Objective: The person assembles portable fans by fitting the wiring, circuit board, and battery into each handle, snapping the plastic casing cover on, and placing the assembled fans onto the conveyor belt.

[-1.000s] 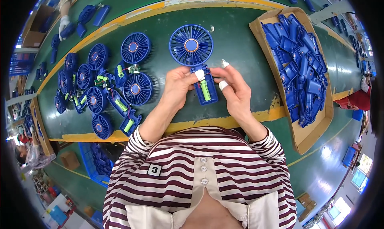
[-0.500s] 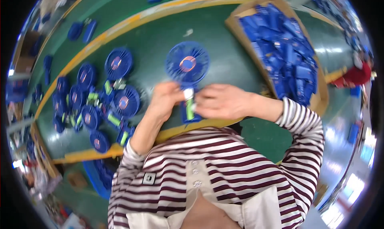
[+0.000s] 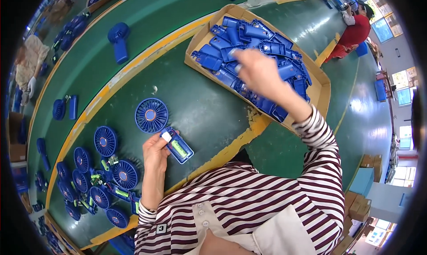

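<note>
A blue handheld fan (image 3: 151, 115) lies on the green bench in front of me, its round grille pointing away. Its handle is open, showing a green battery cell (image 3: 179, 148) and a white piece by the neck. My left hand (image 3: 155, 155) is closed on the fan at its neck, thumb near the white piece. Over at the right, my right hand (image 3: 259, 72) is above a cardboard box of blue plastic handle covers (image 3: 255, 31). Its fingers are curled and blurred, pointing down at the covers; whether it grips one cannot be made out.
Several more opened fans (image 3: 101, 195) are clustered at the left of the bench. The cardboard box (image 3: 321, 83) stands at the far right. Beyond a yellow-edged strip, a finished-looking blue fan (image 3: 119, 41) lies on the green belt. A person in red (image 3: 356, 34) is at the far right.
My right hand has left the fan handle and moved to the box. My left hand still holds the fan, now tilted. The view has turned toward the right.
</note>
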Available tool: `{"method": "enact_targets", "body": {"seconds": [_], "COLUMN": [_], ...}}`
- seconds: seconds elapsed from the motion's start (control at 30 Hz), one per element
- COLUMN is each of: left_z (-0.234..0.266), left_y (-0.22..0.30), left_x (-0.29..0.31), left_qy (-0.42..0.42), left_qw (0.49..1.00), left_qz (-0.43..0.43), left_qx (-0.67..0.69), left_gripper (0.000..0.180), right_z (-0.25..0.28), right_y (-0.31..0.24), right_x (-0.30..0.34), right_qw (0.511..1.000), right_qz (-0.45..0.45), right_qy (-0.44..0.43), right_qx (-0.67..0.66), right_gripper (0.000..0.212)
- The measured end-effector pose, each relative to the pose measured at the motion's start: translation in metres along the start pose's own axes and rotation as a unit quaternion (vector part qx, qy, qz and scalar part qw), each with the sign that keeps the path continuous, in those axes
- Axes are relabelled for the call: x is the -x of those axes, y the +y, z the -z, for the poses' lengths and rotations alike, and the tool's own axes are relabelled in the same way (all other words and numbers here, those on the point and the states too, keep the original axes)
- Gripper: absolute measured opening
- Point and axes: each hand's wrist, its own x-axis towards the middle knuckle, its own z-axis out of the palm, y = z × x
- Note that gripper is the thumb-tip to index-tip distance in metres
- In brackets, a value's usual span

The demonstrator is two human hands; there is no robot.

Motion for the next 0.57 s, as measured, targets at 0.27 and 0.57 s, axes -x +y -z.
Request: {"method": "enact_targets", "body": {"seconds": [0.27, 0.57], "left_z": [0.003, 0.005], "left_y": [-0.002, 0.002], "left_x": [0.003, 0.003], "left_qy": [-0.006, 0.017], "left_qw": [0.999, 0.998], "left_qz": [0.026, 0.053], "left_qx": [0.018, 0.002], "left_gripper": [0.027, 0.029], "right_z": [-0.046, -0.016], "right_y": [0.072, -0.018], "right_x": [0.006, -0.002], "right_qw": [0.984, 0.998], "right_qz": [-0.041, -0.007], "right_qy": [-0.092, -0.055], "right_qx": [0.148, -0.041], "right_gripper": [0.027, 0.058]}}
